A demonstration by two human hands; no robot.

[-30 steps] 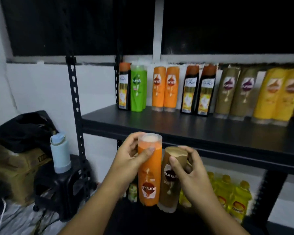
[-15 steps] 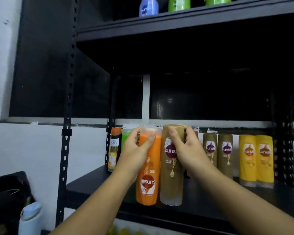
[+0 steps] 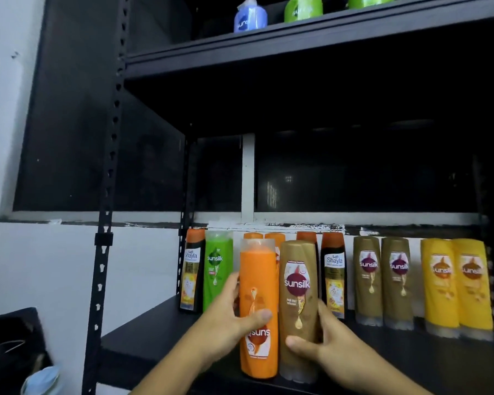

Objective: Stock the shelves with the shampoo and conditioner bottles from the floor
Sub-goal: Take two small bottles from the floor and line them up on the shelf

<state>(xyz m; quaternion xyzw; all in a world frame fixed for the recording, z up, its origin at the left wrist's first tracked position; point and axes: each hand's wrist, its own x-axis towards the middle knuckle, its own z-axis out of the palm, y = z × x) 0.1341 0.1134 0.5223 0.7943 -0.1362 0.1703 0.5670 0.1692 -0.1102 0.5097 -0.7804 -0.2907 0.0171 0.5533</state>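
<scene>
An orange Sunsilk bottle (image 3: pixel 258 297) stands upright near the front edge of the black middle shelf (image 3: pixel 166 340). My left hand (image 3: pixel 228 317) grips its lower half, thumb across the label. Right beside it, touching, stands a gold-brown Sunsilk bottle (image 3: pixel 298 292), which my right hand (image 3: pixel 322 346) holds low down, thumb in front. Behind them along the wall runs a row of several bottles: a black-and-orange Safi Shayla bottle (image 3: pixel 192 269), a green bottle (image 3: pixel 218 269), orange bottles, gold-brown bottles (image 3: pixel 382 280) and yellow bottles (image 3: pixel 457 286).
An upper shelf (image 3: pixel 268 44) carries a blue bottle (image 3: pixel 250 17) and green bottles (image 3: pixel 303 8). A perforated black upright (image 3: pixel 106 223) marks the rack's left side. Lower left are a black bag (image 3: pixel 9 343) and a pale blue flask (image 3: pixel 40 380). A dark window sits behind.
Both bottles have come up from below the shelf edge to stand on the middle shelf. My hands have slid from the bottle tops down to their lower halves.
</scene>
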